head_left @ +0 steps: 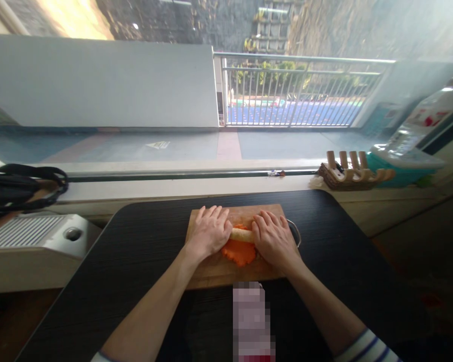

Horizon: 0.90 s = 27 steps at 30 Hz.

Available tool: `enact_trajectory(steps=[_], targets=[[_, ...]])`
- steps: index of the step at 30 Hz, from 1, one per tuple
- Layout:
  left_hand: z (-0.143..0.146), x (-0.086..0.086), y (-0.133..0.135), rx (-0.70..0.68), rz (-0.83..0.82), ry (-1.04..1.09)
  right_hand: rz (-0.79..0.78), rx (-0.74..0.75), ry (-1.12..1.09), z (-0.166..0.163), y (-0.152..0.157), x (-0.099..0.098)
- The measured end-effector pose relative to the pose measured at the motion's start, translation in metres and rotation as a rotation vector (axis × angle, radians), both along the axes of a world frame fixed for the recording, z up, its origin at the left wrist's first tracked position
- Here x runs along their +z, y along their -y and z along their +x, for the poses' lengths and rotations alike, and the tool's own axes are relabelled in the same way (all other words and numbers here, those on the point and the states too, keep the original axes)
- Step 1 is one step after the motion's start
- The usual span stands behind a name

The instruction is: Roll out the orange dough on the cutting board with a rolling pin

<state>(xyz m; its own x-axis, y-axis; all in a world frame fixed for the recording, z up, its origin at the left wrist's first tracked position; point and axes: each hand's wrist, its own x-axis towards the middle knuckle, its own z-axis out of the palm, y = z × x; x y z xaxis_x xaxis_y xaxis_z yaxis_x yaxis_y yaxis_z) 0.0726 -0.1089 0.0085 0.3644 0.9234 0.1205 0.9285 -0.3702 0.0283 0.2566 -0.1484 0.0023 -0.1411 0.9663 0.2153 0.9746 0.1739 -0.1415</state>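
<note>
A wooden cutting board (pixel 211 271) lies on a black table (pixel 136 251). On it is a flat patch of orange dough (pixel 239 251). A pale wooden rolling pin (pixel 242 235) rests across the dough. My left hand (pixel 209 232) lies palm-down on the pin's left end, fingers stretched out and together. My right hand (pixel 274 239) presses flat on its right end the same way. Only the pin's middle shows between the hands.
A metal loop handle (pixel 295 231) sticks out of the board's right side. A wooden rack (pixel 349 171) and a teal container (pixel 403 166) stand on the window ledge at right. A white appliance (pixel 33 234) and black straps (pixel 22 186) sit at left.
</note>
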Motion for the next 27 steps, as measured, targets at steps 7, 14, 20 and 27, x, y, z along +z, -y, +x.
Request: enact_trajectory(steps=[7,14,20,27], targets=[[-0.002,0.000,0.012,0.000,0.023,0.009,0.014,0.001,-0.006,-0.002,0.012,-0.002],[-0.007,-0.003,0.026,-0.012,0.051,0.036,0.043,-0.001,-0.014,-0.005,0.023,-0.009],[-0.011,-0.010,0.039,-0.013,0.097,0.056,0.071,0.008,-0.036,-0.007,0.035,-0.017],[-0.019,-0.017,0.062,-0.042,0.171,0.085,0.094,0.071,-0.050,-0.006,0.051,-0.022]])
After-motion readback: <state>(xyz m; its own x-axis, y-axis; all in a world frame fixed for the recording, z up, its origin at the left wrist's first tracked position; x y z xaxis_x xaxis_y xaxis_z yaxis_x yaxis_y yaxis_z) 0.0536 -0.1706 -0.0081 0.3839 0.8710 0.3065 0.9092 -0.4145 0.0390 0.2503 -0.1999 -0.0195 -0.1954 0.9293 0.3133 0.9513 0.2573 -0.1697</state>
